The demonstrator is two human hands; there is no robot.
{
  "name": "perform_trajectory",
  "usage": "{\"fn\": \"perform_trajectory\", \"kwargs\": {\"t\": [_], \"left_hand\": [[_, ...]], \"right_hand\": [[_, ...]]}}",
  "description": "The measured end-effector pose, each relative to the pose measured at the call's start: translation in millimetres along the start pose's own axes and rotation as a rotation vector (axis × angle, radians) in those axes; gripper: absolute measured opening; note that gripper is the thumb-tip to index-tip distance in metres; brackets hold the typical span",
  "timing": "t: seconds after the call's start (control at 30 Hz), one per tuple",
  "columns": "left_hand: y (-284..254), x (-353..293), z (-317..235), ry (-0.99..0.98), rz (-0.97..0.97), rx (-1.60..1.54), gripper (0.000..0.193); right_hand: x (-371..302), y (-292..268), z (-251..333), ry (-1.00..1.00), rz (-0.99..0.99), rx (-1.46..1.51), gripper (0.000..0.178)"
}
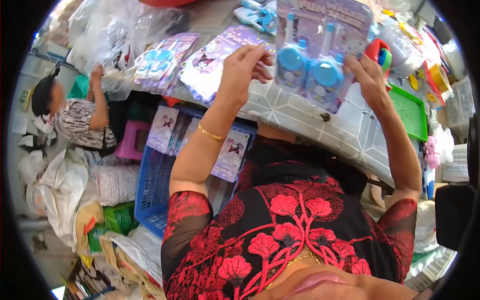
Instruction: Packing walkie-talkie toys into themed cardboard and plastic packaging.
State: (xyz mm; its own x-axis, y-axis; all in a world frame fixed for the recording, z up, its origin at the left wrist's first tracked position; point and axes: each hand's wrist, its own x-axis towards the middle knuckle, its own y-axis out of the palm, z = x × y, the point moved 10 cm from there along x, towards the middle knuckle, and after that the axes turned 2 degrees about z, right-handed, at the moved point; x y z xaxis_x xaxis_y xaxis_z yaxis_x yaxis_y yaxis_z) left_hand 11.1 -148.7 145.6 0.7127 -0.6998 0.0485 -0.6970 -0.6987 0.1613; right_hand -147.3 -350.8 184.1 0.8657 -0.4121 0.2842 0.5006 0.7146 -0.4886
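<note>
My right hand grips the right edge of a clear blister pack and holds it up over the table. Inside the pack are two light-blue toys with round blue caps and stick-like parts. Just left of the pack, my left hand hangs in the air with loosely bent fingers apart, holding nothing. Below and beyond it lie purple printed cards on the grey tiled table. Farther left, more blue-and-white toys rest on cards. Another small bunch of blue toys sits at the back.
A blue crate with several packed cards stands below the table's front edge. At left, another person handles a large clear plastic bag near a pink stool. A green tray and yellow tape roll are at right.
</note>
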Motion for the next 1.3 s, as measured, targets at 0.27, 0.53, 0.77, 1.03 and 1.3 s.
{"fn": "perform_trajectory", "kwargs": {"t": [0.27, 0.53, 0.77, 1.03, 1.3], "left_hand": [[-33, -37, 17, 0.091, -0.117, -0.062, 0.051], [-143, -52, -58, 0.192, -0.359, -0.173, 0.054], [-283, -10, -104, 0.205, -0.691, 0.104, 0.06], [-305, -25, -88, 0.43, -0.97, 1.172, 0.067], [-342, -73, -19, 0.535, -1.219, 0.562, 0.062]], "right_hand": [[35, 56, -20, 0.413, 0.148, 0.821, 0.027], [105, 196, 15, 0.643, 0.244, 1.02, 0.03], [188, 352, 50, 0.684, 0.421, 1.114, 0.02], [206, 398, 50, 0.423, 0.36, 0.459, 0.025], [200, 380, 70, 0.246, 0.117, 0.202, 0.067]]}}
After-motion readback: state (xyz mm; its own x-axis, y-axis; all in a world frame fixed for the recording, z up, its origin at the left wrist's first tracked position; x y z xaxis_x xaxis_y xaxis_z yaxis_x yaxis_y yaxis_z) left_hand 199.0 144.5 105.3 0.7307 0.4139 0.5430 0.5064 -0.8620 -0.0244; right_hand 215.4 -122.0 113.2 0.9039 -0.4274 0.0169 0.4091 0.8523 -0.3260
